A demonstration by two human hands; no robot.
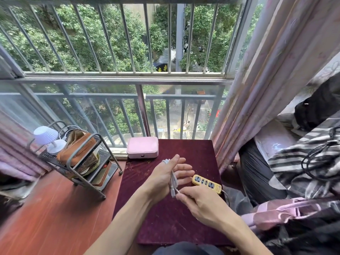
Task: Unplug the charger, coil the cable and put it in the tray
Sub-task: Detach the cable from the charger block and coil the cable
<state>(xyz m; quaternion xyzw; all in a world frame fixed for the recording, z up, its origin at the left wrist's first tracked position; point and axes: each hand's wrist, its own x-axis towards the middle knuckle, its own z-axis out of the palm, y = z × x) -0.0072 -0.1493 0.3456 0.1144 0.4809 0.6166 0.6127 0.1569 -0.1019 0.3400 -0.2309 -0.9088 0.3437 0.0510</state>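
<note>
Our right hand (204,203) pinches the loose end of the white cable (173,179). Our left hand (165,173), fingers straight and spread, carries its loops wound around the palm, above the maroon table (165,221). Beyond lie a yellow power strip (207,183), a shut pink case (142,147), and a wire rack (105,155) holding a brown pouch (77,150), possibly with books beneath.

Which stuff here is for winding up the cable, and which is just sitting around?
For the job: white cable, the left hand it loops round, the right hand pinching its end, yellow power strip.

Just lying about: pink box, white lamp, brown bag.
</note>
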